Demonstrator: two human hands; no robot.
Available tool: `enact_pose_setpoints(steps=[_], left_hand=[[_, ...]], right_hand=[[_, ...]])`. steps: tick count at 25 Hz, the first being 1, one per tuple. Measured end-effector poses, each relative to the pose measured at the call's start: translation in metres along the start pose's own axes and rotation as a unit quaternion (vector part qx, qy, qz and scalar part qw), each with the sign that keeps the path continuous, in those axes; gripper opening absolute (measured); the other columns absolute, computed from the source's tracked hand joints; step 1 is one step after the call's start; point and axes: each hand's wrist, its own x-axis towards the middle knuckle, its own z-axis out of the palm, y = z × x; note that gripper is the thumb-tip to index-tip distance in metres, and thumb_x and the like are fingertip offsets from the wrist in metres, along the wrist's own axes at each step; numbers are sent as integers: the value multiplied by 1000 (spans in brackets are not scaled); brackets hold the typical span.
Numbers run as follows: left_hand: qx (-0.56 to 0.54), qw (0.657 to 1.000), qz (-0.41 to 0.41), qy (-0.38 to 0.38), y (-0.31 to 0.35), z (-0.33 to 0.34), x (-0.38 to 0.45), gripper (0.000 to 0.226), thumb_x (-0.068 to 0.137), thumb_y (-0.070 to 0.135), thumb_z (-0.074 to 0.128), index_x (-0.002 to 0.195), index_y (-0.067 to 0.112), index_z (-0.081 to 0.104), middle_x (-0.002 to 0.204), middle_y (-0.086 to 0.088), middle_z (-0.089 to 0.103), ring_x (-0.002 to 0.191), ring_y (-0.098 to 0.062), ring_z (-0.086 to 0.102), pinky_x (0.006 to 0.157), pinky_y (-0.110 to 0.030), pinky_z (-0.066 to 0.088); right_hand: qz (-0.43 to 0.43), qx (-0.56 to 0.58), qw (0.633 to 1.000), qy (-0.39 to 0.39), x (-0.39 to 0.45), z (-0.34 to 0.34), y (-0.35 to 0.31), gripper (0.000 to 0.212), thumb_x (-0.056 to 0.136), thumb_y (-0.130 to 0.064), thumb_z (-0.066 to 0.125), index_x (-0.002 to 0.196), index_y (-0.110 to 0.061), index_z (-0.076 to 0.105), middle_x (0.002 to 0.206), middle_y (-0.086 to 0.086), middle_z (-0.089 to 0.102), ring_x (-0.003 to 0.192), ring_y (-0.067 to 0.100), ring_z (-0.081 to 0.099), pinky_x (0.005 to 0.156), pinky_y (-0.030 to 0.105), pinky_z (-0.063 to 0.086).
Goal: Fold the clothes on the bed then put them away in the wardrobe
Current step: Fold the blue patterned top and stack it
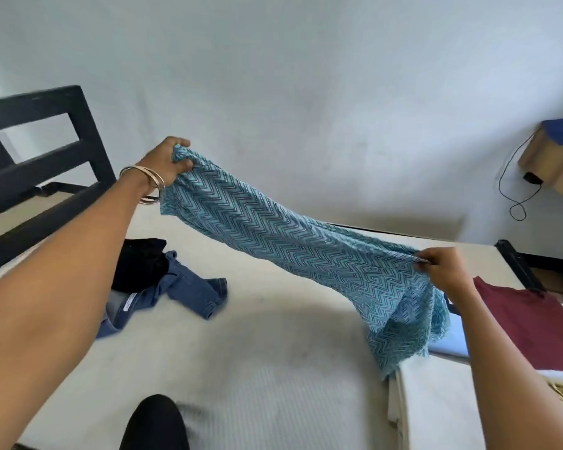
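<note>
1. A teal zigzag-patterned garment (293,251) stretches in the air above the bed (257,345).
2. The left hand (168,162) grips its far-left end, raised high.
3. The right hand (444,266) pinches the right end, lower; loose fabric hangs below it.
4. Jeans (176,292) lie crumpled at left.

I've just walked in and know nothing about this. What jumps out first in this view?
A teal zigzag-patterned cloth stretched in mid-air above the bed, gripped by the left hand high up and the right hand lower down. Behind it on the left lie crumpled blue jeans beside a black garment; a maroon garment lies at the right.
</note>
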Motion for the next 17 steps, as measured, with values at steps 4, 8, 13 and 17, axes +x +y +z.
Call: enact_pose_setpoints(steps=[4,8,13,17], left_hand=[[-70,989,-83,101,-34,10,-1,55,69,23,86,119,11,64,119,-13,63,108,-26,58,95,-37,48],[-172,968,-128,131,-56,17,-3,54,62,26,88,107,6,67,95,-3,67,85,-15,60,69,-16,48],[-277,938,-167,128,-116,26,-35,30,79,-8,70,84,19,60,65,14,66,66,-5,59,52,-15,53],[-272,923,-224,155,-201,32,-94,41,77,-17,65,81,24,58,64,14,65,68,-3,58,61,-16,54]], right_hand=[[18,44,994,100,26,-17,-5,31,76,0,78,100,-14,63,95,21,68,74,25,59,73,40,49],[-14,0,980,200,39,-26,-27,32,78,2,62,106,-10,73,93,17,74,86,31,70,72,31,50],[-48,32,982,178,7,23,-43,37,72,-12,51,101,-11,75,95,17,71,88,33,64,81,38,48],[-68,116,990,46,-37,82,-50,19,72,-17,54,78,-26,70,75,-6,69,70,9,59,71,30,48]])
